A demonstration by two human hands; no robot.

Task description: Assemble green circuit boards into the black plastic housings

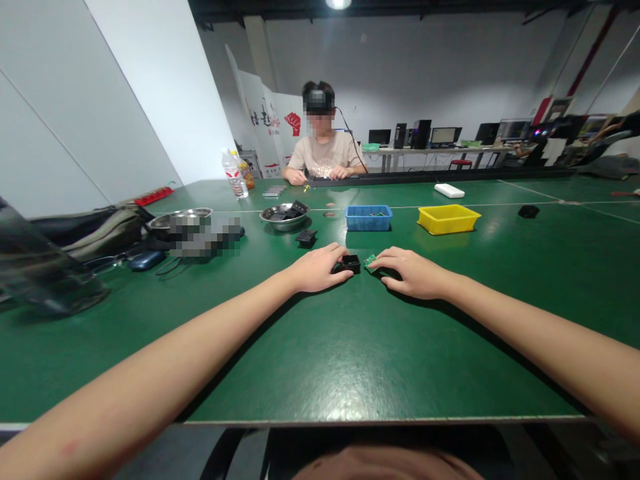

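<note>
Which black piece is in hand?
The open-topped black box, held in the left hand; one black piece lies beside the metal bowl, others inside it, another at far right.

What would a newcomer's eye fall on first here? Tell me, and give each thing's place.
Probably the bright yellow bin, standing out on the green table beyond the right hand, with a blue bin to its left. Next, likely, the two bare hands near the middle: the left hand holds a small black box, and a green circuit board is at the right hand's fingertips.
</note>
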